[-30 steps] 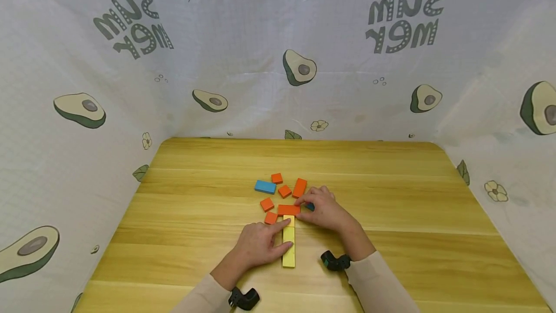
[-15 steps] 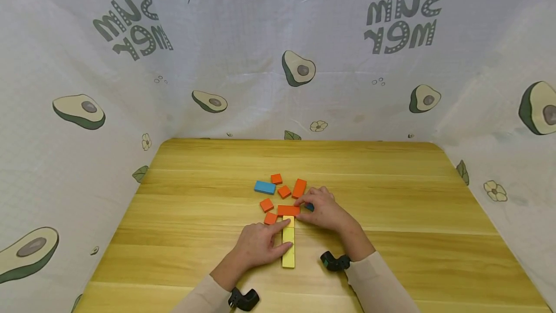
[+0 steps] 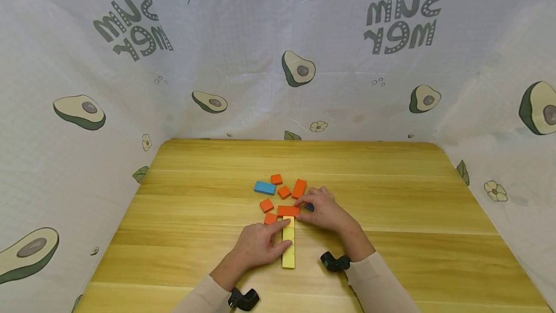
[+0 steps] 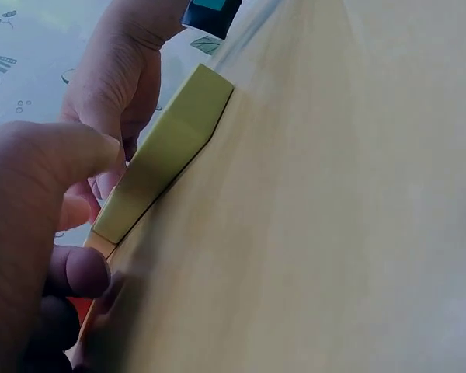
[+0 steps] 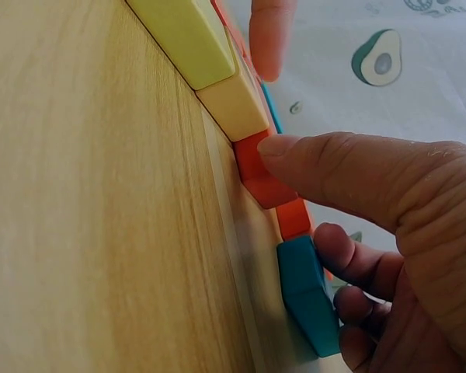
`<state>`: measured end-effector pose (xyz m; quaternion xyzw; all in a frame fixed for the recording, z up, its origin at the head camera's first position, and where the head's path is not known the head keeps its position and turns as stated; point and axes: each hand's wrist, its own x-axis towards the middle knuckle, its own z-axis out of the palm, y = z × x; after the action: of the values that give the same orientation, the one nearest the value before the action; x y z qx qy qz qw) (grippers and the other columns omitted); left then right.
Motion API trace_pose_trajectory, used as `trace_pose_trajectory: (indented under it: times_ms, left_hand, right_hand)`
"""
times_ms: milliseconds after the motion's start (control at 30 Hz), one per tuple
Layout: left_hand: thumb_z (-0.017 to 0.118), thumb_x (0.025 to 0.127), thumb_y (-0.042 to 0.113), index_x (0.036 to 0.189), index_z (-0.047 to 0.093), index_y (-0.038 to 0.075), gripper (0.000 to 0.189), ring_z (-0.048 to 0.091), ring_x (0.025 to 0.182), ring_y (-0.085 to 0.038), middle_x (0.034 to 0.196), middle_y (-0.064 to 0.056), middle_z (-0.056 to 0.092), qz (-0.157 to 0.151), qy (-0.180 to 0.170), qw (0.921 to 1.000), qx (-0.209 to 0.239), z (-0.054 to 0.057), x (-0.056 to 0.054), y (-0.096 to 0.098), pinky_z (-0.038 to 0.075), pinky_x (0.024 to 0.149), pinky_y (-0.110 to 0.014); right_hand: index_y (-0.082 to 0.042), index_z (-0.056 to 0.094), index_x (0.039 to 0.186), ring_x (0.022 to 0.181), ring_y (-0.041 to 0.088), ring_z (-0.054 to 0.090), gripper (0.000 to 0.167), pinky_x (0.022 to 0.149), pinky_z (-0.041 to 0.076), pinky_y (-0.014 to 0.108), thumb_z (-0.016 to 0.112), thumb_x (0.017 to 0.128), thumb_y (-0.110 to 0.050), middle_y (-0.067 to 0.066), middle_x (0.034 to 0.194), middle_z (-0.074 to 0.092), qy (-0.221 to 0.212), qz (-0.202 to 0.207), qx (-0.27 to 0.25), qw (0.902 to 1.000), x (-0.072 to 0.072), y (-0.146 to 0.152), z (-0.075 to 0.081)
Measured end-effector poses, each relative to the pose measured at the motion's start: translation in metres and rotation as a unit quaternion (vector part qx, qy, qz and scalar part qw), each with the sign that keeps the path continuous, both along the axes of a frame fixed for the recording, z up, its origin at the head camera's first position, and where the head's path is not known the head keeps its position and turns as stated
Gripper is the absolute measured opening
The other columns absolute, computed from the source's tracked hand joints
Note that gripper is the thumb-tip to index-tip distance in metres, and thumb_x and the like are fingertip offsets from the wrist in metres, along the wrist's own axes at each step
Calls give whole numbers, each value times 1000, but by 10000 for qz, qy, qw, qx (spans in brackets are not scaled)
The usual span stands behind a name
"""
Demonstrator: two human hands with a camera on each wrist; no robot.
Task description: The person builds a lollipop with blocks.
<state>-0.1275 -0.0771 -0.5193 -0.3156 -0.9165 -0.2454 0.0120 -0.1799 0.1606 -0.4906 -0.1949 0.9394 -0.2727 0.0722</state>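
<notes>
In the head view, a long yellow block (image 3: 288,258), a small light-orange square block (image 3: 291,225) and a crosswise orange block (image 3: 285,210) meet in a T shape. My left hand (image 3: 258,244) rests its straight index fingertip on the square block, its thumb on the yellow block. At the right end of the crosswise orange block, the thumb and index finger of my right hand (image 3: 323,210) pinch it. The right wrist view shows that thumb against the orange block (image 5: 262,175). Close under the right hand's other fingers lies a dark blue block (image 5: 307,295), partly hidden in the head view.
Beyond the hands lie a light blue block (image 3: 265,187), another orange block (image 3: 299,188) and several small orange squares, one being a square block (image 3: 267,205) left of the T. The wooden table (image 3: 391,173) is bordered by a printed curtain (image 3: 243,62). Each wrist carries a black camera.
</notes>
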Motion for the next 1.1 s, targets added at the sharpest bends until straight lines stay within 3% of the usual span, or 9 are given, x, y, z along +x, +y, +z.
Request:
trace_pose_trajectory:
  times_ms: [200, 367, 500, 867, 1100]
  left_hand:
    - [67, 97, 42, 135, 69, 19, 44, 33, 47, 5, 55, 18, 40, 219, -218, 9982, 518, 4, -8, -10, 29, 47, -16]
    - [71, 95, 42, 131, 71, 22, 41, 35, 48, 3, 57, 17, 44, 686, -56, 9974, 233, 6, -17, -25, 32, 48, -19]
    - [74, 92, 44, 128, 72, 21, 43, 36, 48, 3, 56, 17, 45, 815, -73, 9966, 59, 10, -20, -31, 32, 48, -19]
    - [80, 87, 39, 116, 75, 20, 35, 40, 52, 3, 61, 16, 52, 792, 38, 9968, 98, 4, -24, -34, 35, 51, -19]
    - [78, 90, 32, 116, 73, 17, 30, 44, 53, 3, 64, 15, 53, 497, -762, 9956, 214, 9, -29, -36, 39, 54, -19]
  right_hand:
    - [-27, 78, 105, 95, 19, 42, 23, 85, 33, 42, 84, 84, -32, -5, 99, 61, -19, -15, 16, 10000, -1, 1, 0]
    - [-26, 77, 106, 96, 18, 42, 23, 85, 32, 41, 84, 85, -32, -5, 101, 61, -51, -7, -22, 10000, 0, 0, 1]
    - [-25, 77, 106, 95, 18, 41, 23, 84, 31, 41, 84, 85, -32, -4, 101, 61, -26, 33, -40, 10000, 1, 1, 1]
    - [-26, 77, 107, 94, 19, 40, 23, 85, 31, 42, 83, 86, -33, -3, 103, 62, -71, 27, 20, 10000, -1, 0, 0]
    - [-25, 77, 107, 93, 18, 40, 24, 83, 31, 41, 83, 86, -33, -4, 99, 60, -63, 23, 7, 10000, -1, 1, 0]
